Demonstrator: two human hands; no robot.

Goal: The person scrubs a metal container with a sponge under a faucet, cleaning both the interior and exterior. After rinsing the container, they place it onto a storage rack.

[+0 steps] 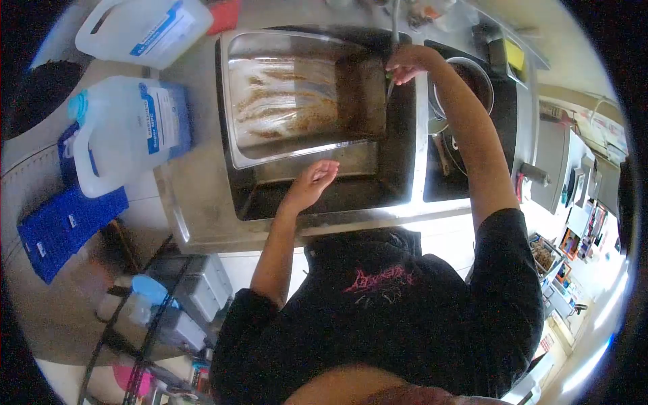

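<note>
A large metal tray (287, 145) with brown residue smeared over its bottom rests at an angle in the left sink basin (270, 202). Just below the tray's near rim is my left hand (316, 181), loosely cupped, palm turned up, with nothing in it. Beyond the tray's right edge, my right hand (408, 65) is closed near the tap (395, 27). A small green bit and a thin dark piece show at its fingertips, too small to name.
Two white plastic jugs (118, 128) with blue labels stand left of the sink. A round pot (472, 84) sits in the right basin, with utensils (442, 152) nearby. A yellow sponge (514, 55) is at the back right. Blue cloth (74, 226) lies at the lower left.
</note>
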